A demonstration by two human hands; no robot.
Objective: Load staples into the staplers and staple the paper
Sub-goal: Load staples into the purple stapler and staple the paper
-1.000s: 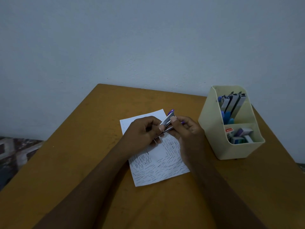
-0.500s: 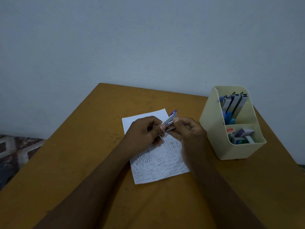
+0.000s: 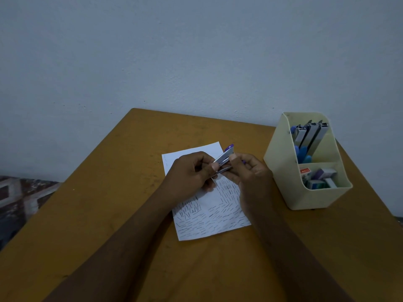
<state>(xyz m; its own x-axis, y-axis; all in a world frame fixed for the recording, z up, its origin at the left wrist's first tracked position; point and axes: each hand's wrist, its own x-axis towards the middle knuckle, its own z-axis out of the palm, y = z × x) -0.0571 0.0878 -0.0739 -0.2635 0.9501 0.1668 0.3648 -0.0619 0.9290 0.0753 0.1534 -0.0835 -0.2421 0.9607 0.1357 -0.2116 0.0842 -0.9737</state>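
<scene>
Change from the earlier frames is slight: both hands stay on the small silver metal stapler with a purple end (image 3: 224,156), at about the same spot over the far right part of the white sheet of paper (image 3: 209,214) covered in short dark dashes. Left hand (image 3: 192,173) grips the stapler's near end, fingers curled round it, thumb on top. Right hand (image 3: 250,173) pinches it from the right side, thumb tip against the metal. Stapler is tilted, purple end pointing up and away, its two metal arms spread a little apart; whether staples sit inside cannot be told. Paper lies flat on the worktop at the same angle as before, partly under the forearms.

Mustard-brown wooden worktop (image 3: 109,214) runs to a plain pale grey-blue wall (image 3: 196,62). On the right, near the paper but apart from it, stands a cream plastic desk organiser (image 3: 281,171) with two compartments. The back one holds upright silver staplers with blue parts (image 3: 309,136); the lower front one holds small staple boxes (image 3: 322,177). At lower left, past the worktop edge, is a patterned red-and-grey surface (image 3: 17,197), dim. Light is low overall.
</scene>
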